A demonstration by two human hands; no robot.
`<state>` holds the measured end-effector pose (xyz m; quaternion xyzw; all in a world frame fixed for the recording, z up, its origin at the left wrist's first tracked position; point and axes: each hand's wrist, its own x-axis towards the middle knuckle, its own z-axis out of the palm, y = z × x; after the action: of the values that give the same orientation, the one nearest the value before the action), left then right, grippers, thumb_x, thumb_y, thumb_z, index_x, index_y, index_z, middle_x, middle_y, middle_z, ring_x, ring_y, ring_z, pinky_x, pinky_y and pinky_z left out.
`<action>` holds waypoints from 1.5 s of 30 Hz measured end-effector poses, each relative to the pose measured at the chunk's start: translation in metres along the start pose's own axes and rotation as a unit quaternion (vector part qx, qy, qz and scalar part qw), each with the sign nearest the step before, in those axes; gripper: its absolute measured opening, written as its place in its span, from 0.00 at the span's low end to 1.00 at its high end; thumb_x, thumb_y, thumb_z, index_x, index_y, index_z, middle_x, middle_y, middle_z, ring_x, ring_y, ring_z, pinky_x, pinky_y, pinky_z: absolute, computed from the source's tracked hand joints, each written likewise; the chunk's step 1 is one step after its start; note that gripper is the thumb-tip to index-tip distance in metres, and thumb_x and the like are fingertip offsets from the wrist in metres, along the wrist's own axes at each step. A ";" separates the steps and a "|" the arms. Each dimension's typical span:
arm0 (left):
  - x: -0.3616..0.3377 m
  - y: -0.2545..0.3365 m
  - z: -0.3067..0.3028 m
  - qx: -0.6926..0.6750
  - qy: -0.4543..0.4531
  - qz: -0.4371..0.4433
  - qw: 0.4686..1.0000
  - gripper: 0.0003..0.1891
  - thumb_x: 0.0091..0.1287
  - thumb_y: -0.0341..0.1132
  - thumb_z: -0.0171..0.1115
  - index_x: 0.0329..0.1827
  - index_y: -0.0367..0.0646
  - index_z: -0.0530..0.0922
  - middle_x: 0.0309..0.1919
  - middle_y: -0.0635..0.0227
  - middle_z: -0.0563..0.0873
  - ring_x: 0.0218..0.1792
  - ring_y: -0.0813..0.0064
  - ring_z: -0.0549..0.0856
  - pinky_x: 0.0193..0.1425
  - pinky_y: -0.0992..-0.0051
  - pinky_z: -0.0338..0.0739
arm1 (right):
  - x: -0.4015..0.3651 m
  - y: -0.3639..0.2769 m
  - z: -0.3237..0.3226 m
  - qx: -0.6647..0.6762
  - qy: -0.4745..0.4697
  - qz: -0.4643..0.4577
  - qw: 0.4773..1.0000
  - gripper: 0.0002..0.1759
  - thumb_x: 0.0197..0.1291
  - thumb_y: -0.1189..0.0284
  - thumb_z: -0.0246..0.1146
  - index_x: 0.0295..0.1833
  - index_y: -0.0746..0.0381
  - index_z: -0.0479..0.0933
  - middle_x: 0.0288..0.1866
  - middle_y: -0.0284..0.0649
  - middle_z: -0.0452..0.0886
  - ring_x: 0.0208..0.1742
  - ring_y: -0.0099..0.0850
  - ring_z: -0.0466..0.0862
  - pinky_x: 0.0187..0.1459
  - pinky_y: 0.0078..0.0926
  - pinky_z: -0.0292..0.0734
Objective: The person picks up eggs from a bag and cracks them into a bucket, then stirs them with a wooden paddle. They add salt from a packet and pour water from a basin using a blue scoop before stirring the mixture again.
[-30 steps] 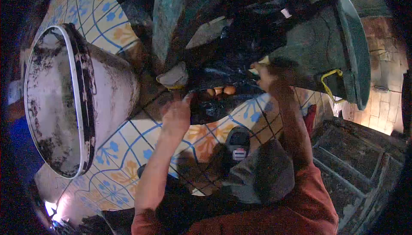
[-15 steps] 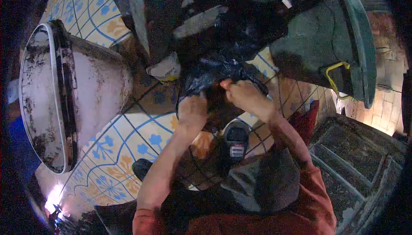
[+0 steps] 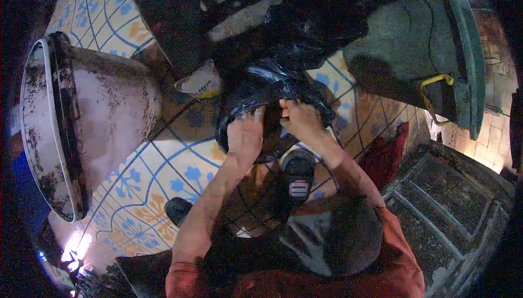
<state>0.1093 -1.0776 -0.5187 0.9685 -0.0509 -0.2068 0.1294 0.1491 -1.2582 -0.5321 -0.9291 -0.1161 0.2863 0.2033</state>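
Note:
A black plastic bag [image 3: 272,77] lies between my knees, its mouth gaping toward me and dark inside. My left hand [image 3: 245,134] is closed on the left side of the bag's rim. On the right side, my right hand [image 3: 303,119] has its fingers curled on the rim, with the thumb pointing inward. What is inside the bag is too dark to make out. Just below it shows my dark shoe [image 3: 298,173] on the patterned tile floor [image 3: 158,170].
On the left a stained white bucket [image 3: 117,91] lies on its side. A white and yellow packet [image 3: 199,83] is beside the bag. At right stands a green bin [image 3: 403,42] with a yellow handle [image 3: 436,83]; below it is a dark panelled wooden piece [image 3: 441,200].
The bag's mouth is spread wider and rounder toward me. Both hands stay at the rim, the right one slightly lower. The dark sheet at the upper left has shifted, and the view moved slightly.

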 end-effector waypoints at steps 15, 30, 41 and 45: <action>-0.004 0.014 0.052 0.066 -0.091 0.048 0.992 0.31 0.60 0.31 0.60 0.69 0.41 0.65 0.41 0.53 0.84 0.33 0.62 0.88 0.26 0.64 0.81 | 0.003 0.017 0.039 -0.010 0.099 -0.005 0.995 0.21 0.49 0.73 0.66 0.52 0.54 0.78 0.37 0.43 0.85 0.42 0.43 0.85 0.43 0.47 0.78; -0.007 0.006 0.064 -0.107 -0.027 -0.007 0.994 0.25 0.59 0.43 0.64 0.56 0.40 0.71 0.33 0.49 0.85 0.32 0.54 0.87 0.33 0.60 0.82 | 0.010 0.041 0.042 0.175 0.002 0.014 0.984 0.15 0.55 0.62 0.67 0.45 0.58 0.82 0.37 0.40 0.87 0.37 0.38 0.87 0.44 0.35 0.81; -0.017 0.007 0.060 -0.156 -0.024 -0.016 0.987 0.31 0.57 0.45 0.66 0.62 0.38 0.71 0.32 0.53 0.87 0.32 0.53 0.88 0.39 0.58 0.82 | -0.005 -0.002 -0.004 0.385 -0.191 0.051 0.902 0.20 0.61 0.59 0.66 0.50 0.64 0.77 0.33 0.31 0.79 0.21 0.16 0.73 0.16 0.11 0.58; -0.015 0.017 0.061 -0.126 -0.031 0.011 0.991 0.34 0.57 0.40 0.65 0.68 0.44 0.67 0.31 0.55 0.87 0.33 0.56 0.88 0.37 0.60 0.81 | -0.012 0.016 -0.001 0.399 -0.142 0.110 0.899 0.25 0.59 0.54 0.66 0.55 0.58 0.77 0.39 0.31 0.80 0.27 0.17 0.75 0.21 0.14 0.65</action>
<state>0.0691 -1.1058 -0.5622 0.9369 -0.0393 -0.2399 0.2514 0.1413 -1.2767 -0.5326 -0.7263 0.0835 0.4579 0.5059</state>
